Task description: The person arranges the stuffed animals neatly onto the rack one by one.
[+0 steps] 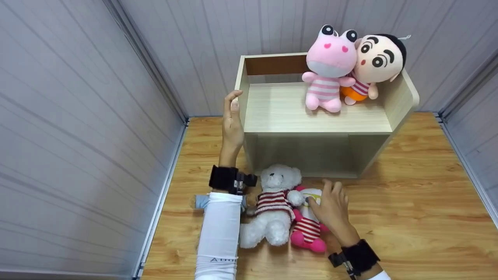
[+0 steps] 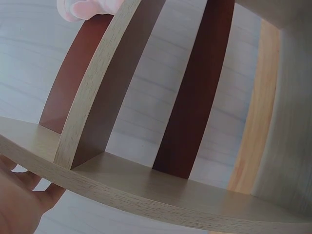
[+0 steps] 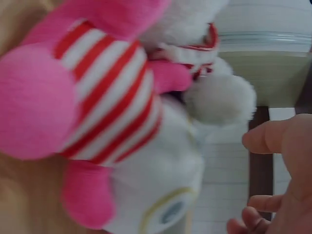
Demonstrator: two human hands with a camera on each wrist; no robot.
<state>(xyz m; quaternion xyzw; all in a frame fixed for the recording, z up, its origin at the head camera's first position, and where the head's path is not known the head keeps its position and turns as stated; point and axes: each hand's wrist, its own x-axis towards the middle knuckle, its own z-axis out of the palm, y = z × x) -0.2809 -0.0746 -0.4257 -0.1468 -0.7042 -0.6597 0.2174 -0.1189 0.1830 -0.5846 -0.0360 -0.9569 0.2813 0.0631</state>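
Head view: pink doll [image 1: 308,229] lies headfirst toward shelf [image 1: 272,111].

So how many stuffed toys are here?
4 clear: pink frog and boy doll on the shelf; white teddy bear and pink-limbed doll on the floor. A blue thing mostly hidden behind the white sleeve may be a fifth.
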